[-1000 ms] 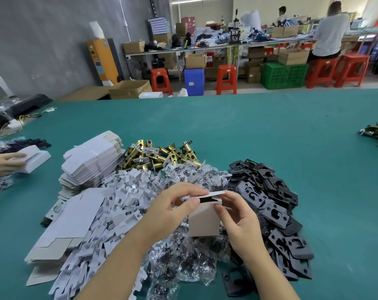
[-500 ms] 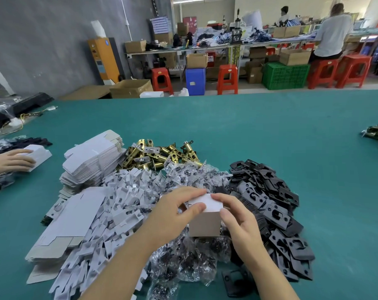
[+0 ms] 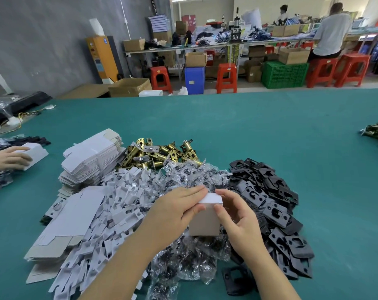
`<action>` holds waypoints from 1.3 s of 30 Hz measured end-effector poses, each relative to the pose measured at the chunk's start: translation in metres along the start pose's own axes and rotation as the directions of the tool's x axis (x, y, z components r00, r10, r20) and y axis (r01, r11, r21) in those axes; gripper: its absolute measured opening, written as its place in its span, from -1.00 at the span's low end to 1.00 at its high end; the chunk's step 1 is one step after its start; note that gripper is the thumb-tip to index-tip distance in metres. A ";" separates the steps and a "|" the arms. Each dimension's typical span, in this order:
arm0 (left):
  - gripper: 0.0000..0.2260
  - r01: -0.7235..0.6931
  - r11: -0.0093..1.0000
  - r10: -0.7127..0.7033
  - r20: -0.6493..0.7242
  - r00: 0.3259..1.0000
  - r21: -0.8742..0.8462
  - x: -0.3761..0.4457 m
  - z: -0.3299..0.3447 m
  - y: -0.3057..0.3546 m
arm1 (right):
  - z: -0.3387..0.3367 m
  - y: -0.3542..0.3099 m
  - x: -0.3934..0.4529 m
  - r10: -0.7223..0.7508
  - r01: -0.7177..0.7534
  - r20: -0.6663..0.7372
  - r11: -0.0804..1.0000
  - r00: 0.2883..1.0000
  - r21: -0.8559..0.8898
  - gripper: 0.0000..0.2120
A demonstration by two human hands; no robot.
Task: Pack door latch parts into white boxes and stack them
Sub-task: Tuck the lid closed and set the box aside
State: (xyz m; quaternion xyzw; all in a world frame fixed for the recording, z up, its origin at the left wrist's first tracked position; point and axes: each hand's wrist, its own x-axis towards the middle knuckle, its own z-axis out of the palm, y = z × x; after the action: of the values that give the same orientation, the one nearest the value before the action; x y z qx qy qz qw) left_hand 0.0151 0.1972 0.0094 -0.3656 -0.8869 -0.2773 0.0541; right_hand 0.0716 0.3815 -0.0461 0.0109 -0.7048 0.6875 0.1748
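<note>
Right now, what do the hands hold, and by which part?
Both hands, left hand and right hand, hold one small box at its closed top flap.

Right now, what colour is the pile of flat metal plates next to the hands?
Black, matte; the pile of plates shows best in the head view, the only view.

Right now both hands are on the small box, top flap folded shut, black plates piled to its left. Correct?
One thing is wrong: the black plates are piled to the right of the small box, not the left, as the head view shows. The rest holds: the left hand and right hand both hold the box, top flap folded shut.
</note>
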 end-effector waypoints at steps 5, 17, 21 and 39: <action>-0.61 -0.030 1.000 0.030 -0.031 0.999 0.009 0.001 -0.003 0.002 | 0.000 0.000 0.001 0.001 -0.001 -0.001 1.000 1.000 -0.008 -0.75; -0.68 -0.057 0.997 0.061 -0.076 0.995 0.042 0.001 -0.011 0.009 | 0.000 -0.003 0.000 0.001 -0.001 -0.023 1.000 1.000 -0.014 -0.82; -0.66 -0.067 0.996 0.071 -0.069 0.995 0.057 0.002 -0.014 0.012 | 0.000 -0.005 -0.001 -0.006 0.006 -0.027 1.000 1.000 -0.014 -0.76; -0.65 -0.168 0.972 0.183 -0.078 0.980 0.165 0.003 -0.018 0.018 | 0.002 -0.004 -0.002 -0.014 0.014 -0.035 1.000 0.999 0.007 -0.76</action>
State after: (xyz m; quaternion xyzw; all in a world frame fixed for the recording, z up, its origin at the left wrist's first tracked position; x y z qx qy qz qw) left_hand 0.0233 0.1996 0.0339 -0.4241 -0.8667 -0.2172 0.1480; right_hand 0.0736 0.3792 -0.0426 0.0043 -0.6992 0.6887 0.1917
